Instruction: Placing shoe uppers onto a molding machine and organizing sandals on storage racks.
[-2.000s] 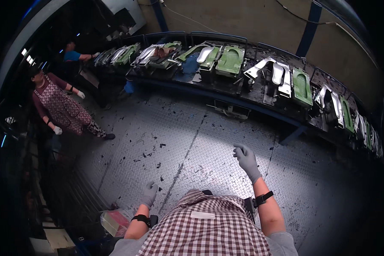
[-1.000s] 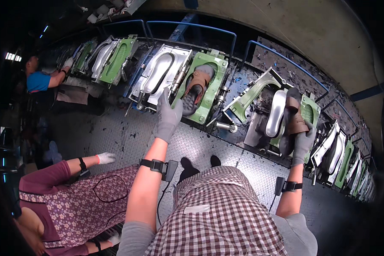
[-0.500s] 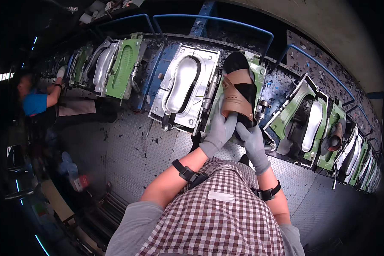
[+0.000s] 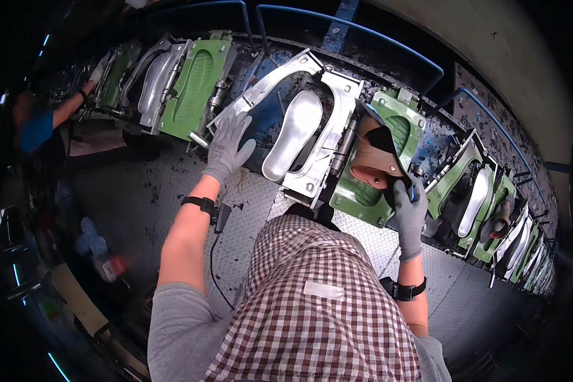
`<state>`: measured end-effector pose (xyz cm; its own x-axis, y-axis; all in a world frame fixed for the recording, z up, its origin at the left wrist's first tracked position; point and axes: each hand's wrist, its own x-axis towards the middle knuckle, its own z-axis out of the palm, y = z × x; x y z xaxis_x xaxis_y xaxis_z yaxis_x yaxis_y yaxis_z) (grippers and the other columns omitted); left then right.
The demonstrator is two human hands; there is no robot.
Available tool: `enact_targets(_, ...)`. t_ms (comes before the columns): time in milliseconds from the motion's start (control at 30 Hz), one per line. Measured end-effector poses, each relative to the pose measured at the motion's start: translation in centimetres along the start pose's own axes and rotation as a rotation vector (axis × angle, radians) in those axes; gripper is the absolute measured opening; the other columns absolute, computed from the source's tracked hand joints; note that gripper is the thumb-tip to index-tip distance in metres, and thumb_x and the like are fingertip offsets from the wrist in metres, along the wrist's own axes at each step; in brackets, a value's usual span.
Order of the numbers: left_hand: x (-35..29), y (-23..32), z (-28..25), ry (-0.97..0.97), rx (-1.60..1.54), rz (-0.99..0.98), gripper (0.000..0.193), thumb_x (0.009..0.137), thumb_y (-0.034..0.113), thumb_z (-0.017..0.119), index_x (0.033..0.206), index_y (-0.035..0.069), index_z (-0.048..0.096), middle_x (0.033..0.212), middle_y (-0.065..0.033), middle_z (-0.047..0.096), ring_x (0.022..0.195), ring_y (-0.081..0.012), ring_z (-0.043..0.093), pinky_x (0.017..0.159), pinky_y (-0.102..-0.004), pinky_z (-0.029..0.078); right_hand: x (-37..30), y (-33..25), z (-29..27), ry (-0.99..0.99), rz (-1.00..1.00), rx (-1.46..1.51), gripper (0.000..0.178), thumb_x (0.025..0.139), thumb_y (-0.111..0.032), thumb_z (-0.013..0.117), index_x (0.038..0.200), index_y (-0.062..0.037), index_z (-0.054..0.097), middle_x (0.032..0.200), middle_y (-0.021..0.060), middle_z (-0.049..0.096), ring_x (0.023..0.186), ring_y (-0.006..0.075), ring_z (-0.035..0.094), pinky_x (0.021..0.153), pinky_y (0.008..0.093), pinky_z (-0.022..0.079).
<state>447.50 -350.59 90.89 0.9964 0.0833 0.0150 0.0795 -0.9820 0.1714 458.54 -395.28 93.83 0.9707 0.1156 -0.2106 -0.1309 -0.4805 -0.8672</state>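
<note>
Gripping a brown sandal (image 4: 375, 159), the right hand (image 4: 409, 213) flanks a green mold (image 4: 361, 198).

The place looks like a footwear workshop: a long table (image 4: 434, 151) sweeps across the upper frame, bearing a row of green moulds (image 4: 196, 89) and silver foot-shaped forms (image 4: 294, 135), with a brown sandal (image 4: 372, 159) right of centre. Blue rails (image 4: 442, 71) back it, another person (image 4: 37, 131) stands upper left, and the floor (image 4: 243, 202) is patterned metal plate.
</note>
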Motion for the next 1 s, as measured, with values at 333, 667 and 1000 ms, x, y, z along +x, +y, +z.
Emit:
enact_targets(333,8.5,5.3,3.6,-0.761,-1.776,-0.609,0.059,0.095,0.039,0.063,0.136,0.000,0.048,0.117,-0.0094,0.063,0.102,-0.0143,0.063,0.088,-0.0293,0.054,0.9,-6.3,6.1,-0.207,0.273,0.685,0.029,0.098,-0.016,0.054,0.120,0.0026,0.060,0.098,0.0035,0.063,0.083,0.0108,0.060,0.080,0.0244,0.053)
enact_targets(667,-1.0,5.4,3.3,-0.450,-1.726,-0.841,0.061,0.103,0.056,0.039,0.132,0.004,0.054,0.128,-0.0084,0.058,0.115,-0.0208,0.056,0.103,-0.0337,0.044,0.3,-12.0,19.6,-0.204,-0.225,-0.534,0.043,0.083,-0.022,0.068,0.126,-0.0216,0.059,0.097,0.0123,0.061,0.086,0.0321,0.066,0.072,0.0429,0.053)
enact_targets(1000,3.0,3.8,1.6,-0.425,-1.876,-0.488,0.070,0.100,0.053,0.051,0.144,0.000,0.038,0.130,-0.0132,0.056,0.120,-0.0211,0.056,0.100,-0.0360,0.049,-3.3,-9.9,20.0,-0.054,-0.079,-0.098,0.036,0.094,-0.026,0.060,0.119,0.0000,0.062,0.099,0.0192,0.065,0.096,0.0320,0.066,0.085,0.0402,0.051)
